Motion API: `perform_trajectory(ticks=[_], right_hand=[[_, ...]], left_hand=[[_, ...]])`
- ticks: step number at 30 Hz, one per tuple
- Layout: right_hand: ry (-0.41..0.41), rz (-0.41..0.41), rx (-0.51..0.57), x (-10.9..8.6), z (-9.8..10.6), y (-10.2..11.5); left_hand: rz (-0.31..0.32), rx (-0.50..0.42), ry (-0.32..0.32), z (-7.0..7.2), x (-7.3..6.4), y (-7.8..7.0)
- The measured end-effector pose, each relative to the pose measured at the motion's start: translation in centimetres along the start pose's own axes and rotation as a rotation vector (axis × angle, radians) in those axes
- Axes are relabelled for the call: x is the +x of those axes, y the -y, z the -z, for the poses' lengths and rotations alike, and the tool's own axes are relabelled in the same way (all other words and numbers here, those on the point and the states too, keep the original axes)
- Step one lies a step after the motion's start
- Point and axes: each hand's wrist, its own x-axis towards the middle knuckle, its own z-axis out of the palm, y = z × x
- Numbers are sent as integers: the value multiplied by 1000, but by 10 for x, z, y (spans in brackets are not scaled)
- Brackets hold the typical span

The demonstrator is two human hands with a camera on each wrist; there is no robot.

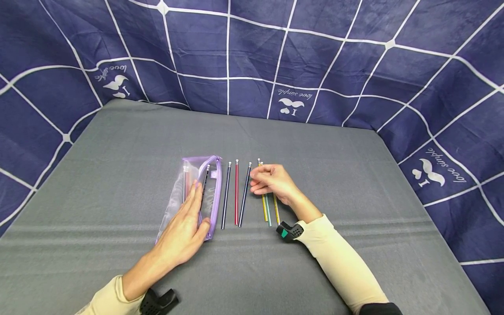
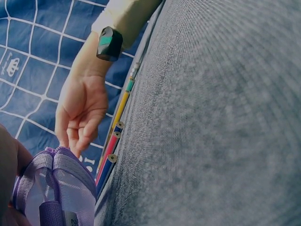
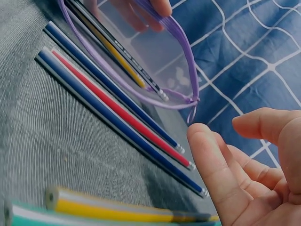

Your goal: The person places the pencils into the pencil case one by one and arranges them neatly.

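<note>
A see-through purple pencil pouch (image 1: pixel 216 210) lies with its zip side spread apart. My left hand (image 1: pixel 181 236) holds its upper rim, long fingers along the mesh and thumb near the zip. Inside are a black patterned pencil (image 3: pixel 127 52) and a yellow pencil (image 3: pixel 124 61); a reddish one shows faintly through the mesh. My right hand (image 1: pixel 275 179) hovers with nothing in it, fingers loosely bent and thumb apart from them. Just left of it lie a dark blue pencil (image 1: pixel 245 192), a red pencil (image 1: pixel 236 192) and another blue pencil (image 1: pixel 226 197).
Partly under the right hand, a yellow pencil (image 1: pixel 264 210), a teal pencil (image 1: pixel 268 214) and a second yellow pencil (image 1: pixel 277 211) lie on the grey cloth surface (image 1: pixel 334 166). A blue checked curtain (image 1: pixel 252 57) hangs behind and at both sides.
</note>
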Motion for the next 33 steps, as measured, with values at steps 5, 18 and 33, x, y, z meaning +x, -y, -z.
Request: perform_trajectory(ticks=[5, 18, 33], right_hand=[[-13, -6, -4, -2, 6, 0], [-63, -5, 10, -6, 28, -1], [-183, -5, -92, -2, 52, -6]], left_hand=[[0, 0, 0, 0, 0, 0], [-1, 5, -1, 0, 1, 1], [12, 3, 6, 1, 0, 0]])
